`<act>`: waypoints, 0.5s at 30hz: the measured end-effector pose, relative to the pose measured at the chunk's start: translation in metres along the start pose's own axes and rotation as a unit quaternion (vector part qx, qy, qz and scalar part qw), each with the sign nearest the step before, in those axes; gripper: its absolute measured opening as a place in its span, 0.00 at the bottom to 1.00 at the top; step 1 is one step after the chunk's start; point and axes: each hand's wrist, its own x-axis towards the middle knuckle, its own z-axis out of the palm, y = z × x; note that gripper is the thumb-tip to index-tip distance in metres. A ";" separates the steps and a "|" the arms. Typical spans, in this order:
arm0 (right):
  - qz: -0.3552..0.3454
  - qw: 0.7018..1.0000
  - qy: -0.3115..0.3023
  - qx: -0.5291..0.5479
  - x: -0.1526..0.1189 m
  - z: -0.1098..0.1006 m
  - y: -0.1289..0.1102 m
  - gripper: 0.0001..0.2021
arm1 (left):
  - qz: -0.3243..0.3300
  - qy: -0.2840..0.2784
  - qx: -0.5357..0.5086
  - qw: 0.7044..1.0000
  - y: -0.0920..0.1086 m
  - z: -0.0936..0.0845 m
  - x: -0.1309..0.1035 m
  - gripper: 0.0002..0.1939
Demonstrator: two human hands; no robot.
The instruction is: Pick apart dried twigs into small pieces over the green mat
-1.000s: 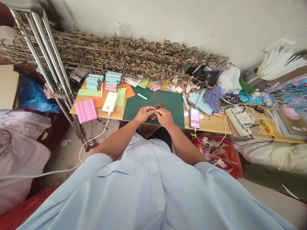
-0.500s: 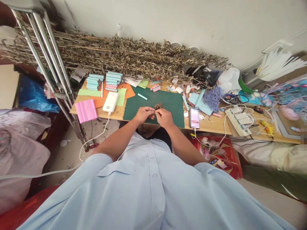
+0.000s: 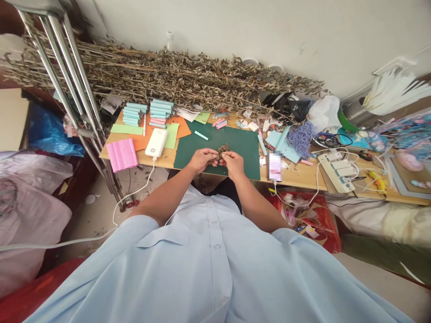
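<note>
Brown dried leaves [image 3: 223,148], pinched in the grip of left hand [image 3: 201,160] and right hand [image 3: 234,163], are partly hidden.

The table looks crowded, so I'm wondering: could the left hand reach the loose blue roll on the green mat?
Probably yes: the blue roll lies just beyond the left hand, with only bare green mat seen between. That hand is busy with a dried plant clump, though.
</note>
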 end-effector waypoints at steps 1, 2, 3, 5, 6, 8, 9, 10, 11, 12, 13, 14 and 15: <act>-0.016 1.000 -0.001 -0.016 -0.001 -0.001 0.000 0.10 | 0.005 0.000 -0.001 1.000 -0.001 0.000 0.000 0.20; -0.035 0.999 -0.010 -0.039 -0.002 -0.003 0.000 0.10 | 0.011 0.000 0.000 1.000 -0.001 0.001 0.001 0.21; -0.060 0.996 -0.025 -0.067 -0.004 -0.004 0.000 0.10 | 0.018 0.000 0.003 1.000 -0.002 0.001 0.001 0.21; -0.133 0.980 -0.061 -0.138 -0.007 -0.008 -0.001 0.11 | 0.028 0.004 0.010 1.000 -0.002 0.002 0.001 0.21; -0.180 0.964 -0.078 -0.178 -0.008 -0.011 -0.001 0.11 | 0.031 0.007 0.013 0.999 -0.002 0.003 0.001 0.21; -0.278 0.922 -0.098 -0.252 -0.009 -0.014 -0.002 0.11 | 0.032 0.013 0.022 0.999 -0.002 0.003 0.000 0.21; -0.320 0.900 -0.100 -0.279 -0.009 -0.016 -0.002 0.11 | 0.030 0.014 0.026 0.999 -0.002 0.003 0.000 0.21; -0.352 0.881 -0.101 -0.299 -0.008 -0.017 -0.002 0.11 | 0.027 0.012 0.029 0.999 -0.002 0.003 -0.001 0.22; -0.373 0.868 -0.100 -0.312 -0.008 -0.018 -0.002 0.11 | 0.025 0.006 0.030 0.999 -0.002 0.003 -0.001 0.22; -0.385 0.859 -0.097 -0.323 -0.007 -0.018 -0.003 0.12 | 0.022 0.001 0.031 0.999 -0.003 0.003 -0.001 0.22; -0.387 0.855 -0.090 -0.334 -0.006 -0.018 -0.003 0.12 | 0.019 -0.004 0.031 0.999 -0.003 0.002 -0.001 0.22; -0.381 0.853 -0.081 -0.346 -0.006 -0.017 -0.004 0.12 | 0.015 -0.007 0.033 0.999 -0.003 0.002 -0.001 0.23; -0.369 0.855 -0.069 -0.358 -0.006 -0.016 -0.004 0.11 | 0.012 -0.009 0.037 0.999 -0.004 0.002 0.000 0.23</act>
